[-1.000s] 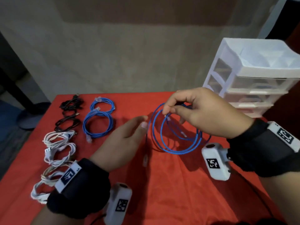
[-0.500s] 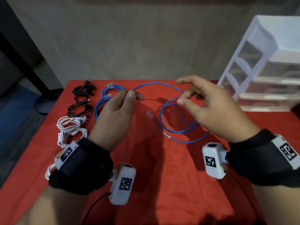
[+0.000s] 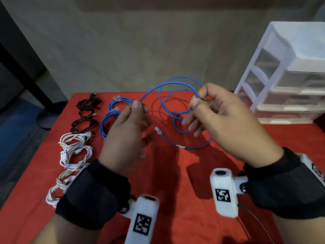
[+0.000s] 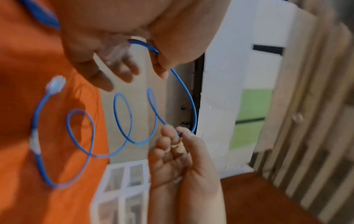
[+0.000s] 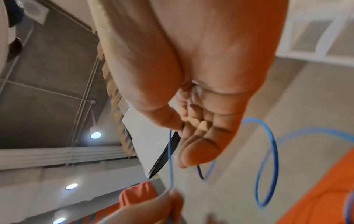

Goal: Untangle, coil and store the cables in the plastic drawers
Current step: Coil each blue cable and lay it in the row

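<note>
A thin blue network cable (image 3: 168, 84) hangs in loose loops above the red table (image 3: 175, 182). My left hand (image 3: 136, 106) pinches one stretch of it between thumb and forefinger. My right hand (image 3: 196, 101) pinches another stretch a little higher, its other fingers loosely spread. The cable's clear plug (image 3: 158, 130) dangles between the hands, and a lower loop (image 3: 195, 147) rests on the cloth. In the left wrist view the cable (image 4: 122, 115) spirals between both hands, plug (image 4: 55, 84) at left. The right wrist view shows the strand (image 5: 170, 160) running from my thumb to the left hand.
The white plastic drawer unit (image 3: 290, 76) stands at the table's right back corner. Along the left side lie two coiled blue cables (image 3: 112, 117), black coiled cables (image 3: 86, 111) and several white coiled cables (image 3: 73, 150). A wall rises just behind the table.
Both hands lifted the blue cable off the table. The loops have drawn out wider between them, with the right hand now higher and the top arc raised above the table's far edge.
</note>
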